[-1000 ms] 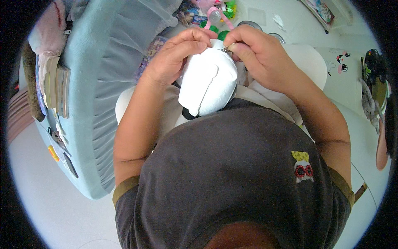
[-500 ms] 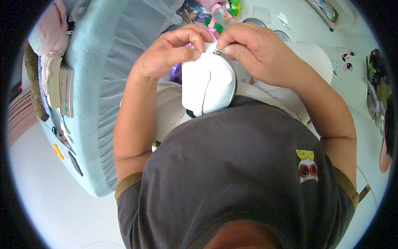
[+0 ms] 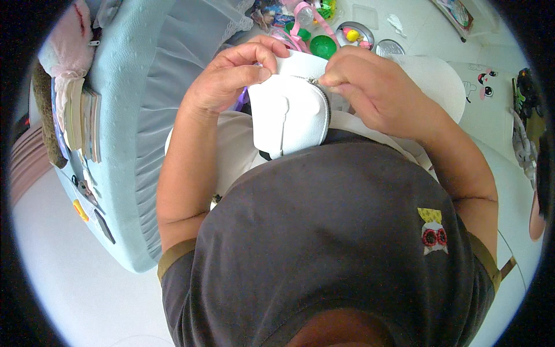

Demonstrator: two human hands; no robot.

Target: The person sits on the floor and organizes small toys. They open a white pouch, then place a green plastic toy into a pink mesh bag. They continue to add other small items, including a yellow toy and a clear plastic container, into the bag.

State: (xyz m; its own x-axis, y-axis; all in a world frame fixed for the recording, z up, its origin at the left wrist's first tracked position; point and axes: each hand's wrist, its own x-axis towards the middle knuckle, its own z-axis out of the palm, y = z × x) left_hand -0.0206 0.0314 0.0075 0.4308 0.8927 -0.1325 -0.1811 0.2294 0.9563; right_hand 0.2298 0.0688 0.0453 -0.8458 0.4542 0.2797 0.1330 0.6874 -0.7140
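A small white zip bag lies upright against my lap, its rounded front facing me. My left hand is closed, pinching the bag's upper left edge between thumb and fingers. At the upper right corner my right hand pinches the zipper pull, which its fingertips mostly hide. From there the dark-toothed zipper curves down the bag's right side. A white flap stands up behind the zipper line, between my two hands.
Beyond my hands are a green bowl, a pink ribbon, a round tin with small colourful pieces and a metal lid. At left, a light blue padded edge carries books and a pink plush toy.
My right hand has moved right and slightly down with the zipper pull, along the top of the bag. The left hand keeps its pinch. The green bowl and tin show more.
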